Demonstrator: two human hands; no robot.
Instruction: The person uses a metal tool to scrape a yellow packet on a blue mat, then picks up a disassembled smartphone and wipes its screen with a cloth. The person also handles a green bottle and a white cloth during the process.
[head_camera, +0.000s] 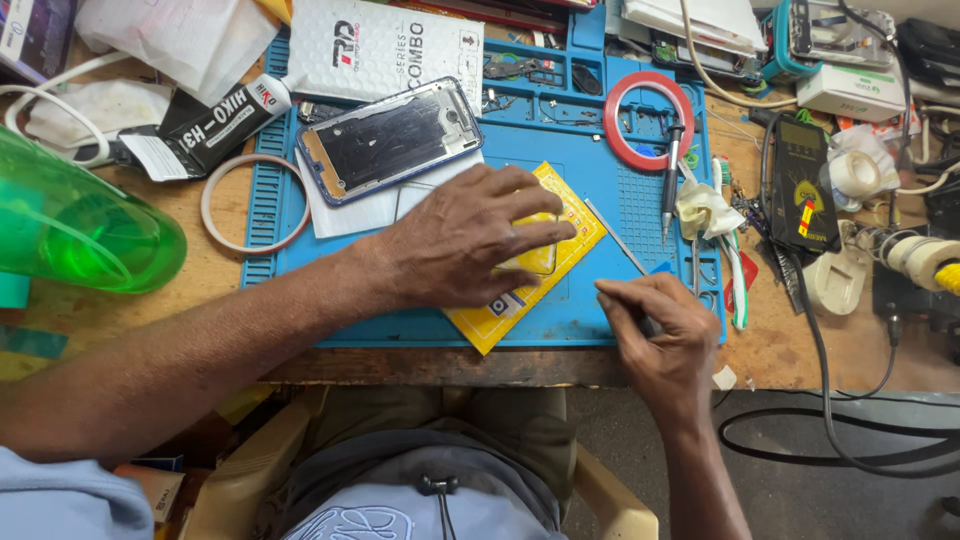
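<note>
My left hand lies flat on a yellow card on the blue work mat, pressing a small clear part under its fingers. Fingers closed, my right hand rests at the mat's near right corner, gripping a thin metal tool that points up and left toward the card. A phone frame with a dark inside lies on white paper just beyond my left hand.
A red ring and a soldering pen lie at the mat's right. A green plastic bottle sits at left, a glue tube and clear ring nearby. A black meter, tape roll and cables crowd the right.
</note>
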